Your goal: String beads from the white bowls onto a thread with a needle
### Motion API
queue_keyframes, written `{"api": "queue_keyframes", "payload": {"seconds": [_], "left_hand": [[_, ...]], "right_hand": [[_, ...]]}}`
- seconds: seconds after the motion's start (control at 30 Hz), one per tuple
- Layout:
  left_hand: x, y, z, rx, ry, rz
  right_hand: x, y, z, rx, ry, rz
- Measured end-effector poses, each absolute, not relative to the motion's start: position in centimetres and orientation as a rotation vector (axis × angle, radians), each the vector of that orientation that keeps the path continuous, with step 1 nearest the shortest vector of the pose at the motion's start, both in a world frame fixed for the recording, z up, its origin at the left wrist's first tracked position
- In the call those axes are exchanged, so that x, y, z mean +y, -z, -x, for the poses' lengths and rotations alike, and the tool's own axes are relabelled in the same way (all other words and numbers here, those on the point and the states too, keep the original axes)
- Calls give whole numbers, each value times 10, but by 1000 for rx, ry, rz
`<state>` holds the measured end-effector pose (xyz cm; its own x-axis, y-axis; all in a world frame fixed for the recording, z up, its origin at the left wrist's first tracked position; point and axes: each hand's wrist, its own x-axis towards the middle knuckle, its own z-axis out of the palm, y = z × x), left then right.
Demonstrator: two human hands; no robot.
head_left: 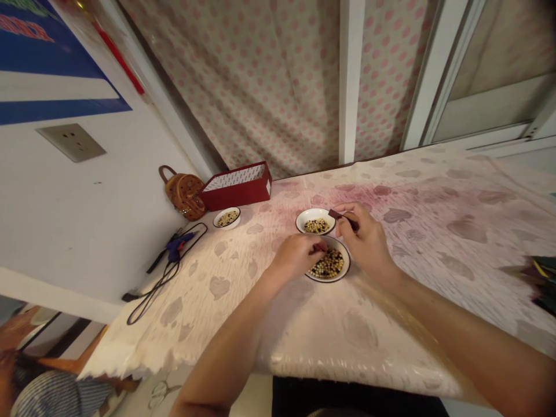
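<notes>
My left hand (297,255) reaches over the left rim of the nearer white bowl (346,271), fingertips pinched at the yellow and black bits (332,263) inside. Whatever those fingertips hold is too small to make out. Just right of the bowls, my right hand (365,234) grips a small dark brown piece (334,214), whose flat end sticks out over the right rim of the farther white bowl (300,219). That bowl also has yellow and black bits in it. A smaller bowl (227,218) of similar bits stands apart to the left.
A dark red open box (238,194) and a brown bag (182,194) stand at the back left. A blue glue gun (177,248) and its black cord lie near the left wall. Dark leafy material (542,284) sits at the right edge.
</notes>
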<state>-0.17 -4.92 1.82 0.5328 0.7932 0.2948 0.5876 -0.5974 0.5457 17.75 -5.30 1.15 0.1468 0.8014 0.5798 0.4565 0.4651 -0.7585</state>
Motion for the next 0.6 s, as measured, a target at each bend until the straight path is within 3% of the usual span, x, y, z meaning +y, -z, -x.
{"api": "queue_keyframes", "payload": {"seconds": [0.4, 0.6], "left_hand": [[-38, -15, 2, 844, -1015, -1303], [-36, -16, 1, 822, -1087, -1033]], "right_hand": [[-56, -11, -176, -1543, -493, 1092], [-57, -6, -174, -1675, -579, 1047]]}}
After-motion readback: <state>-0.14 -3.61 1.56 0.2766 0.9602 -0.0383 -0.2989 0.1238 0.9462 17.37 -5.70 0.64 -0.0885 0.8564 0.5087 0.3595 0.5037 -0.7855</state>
